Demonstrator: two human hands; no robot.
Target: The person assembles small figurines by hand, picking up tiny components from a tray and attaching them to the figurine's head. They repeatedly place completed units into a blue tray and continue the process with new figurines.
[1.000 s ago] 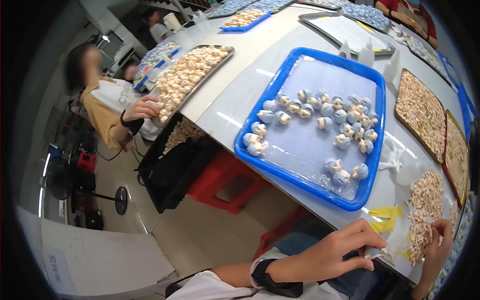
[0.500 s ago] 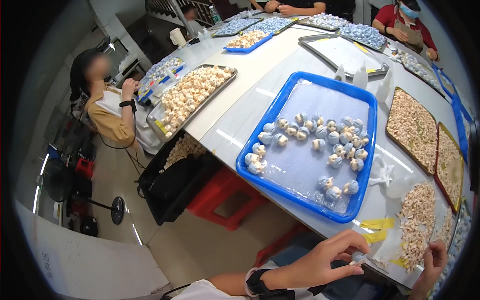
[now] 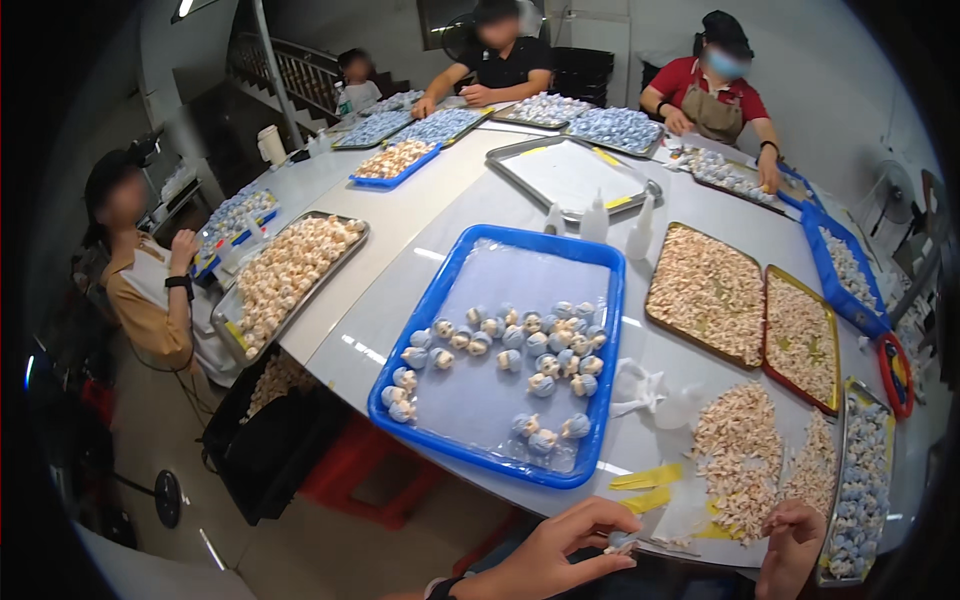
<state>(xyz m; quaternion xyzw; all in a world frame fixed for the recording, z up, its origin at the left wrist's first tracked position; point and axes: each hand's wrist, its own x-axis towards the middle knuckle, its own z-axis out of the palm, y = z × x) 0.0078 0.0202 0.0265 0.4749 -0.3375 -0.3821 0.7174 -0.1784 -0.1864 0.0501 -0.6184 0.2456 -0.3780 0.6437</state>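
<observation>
at lower middle, the left hand pinches a small blue figure between its fingers; likely light and delicate, best held by rounded sides. right hand, lower right: cannot tell its grip.

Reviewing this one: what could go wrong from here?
The left hand pinches a small blue-and-cream piece near the table edge; it might slip and drop. The right hand is close beside a loose pile of cream bits, so a brush could scatter some. The upright nozzle bottles beyond the blue tray could tip if bumped.
</observation>
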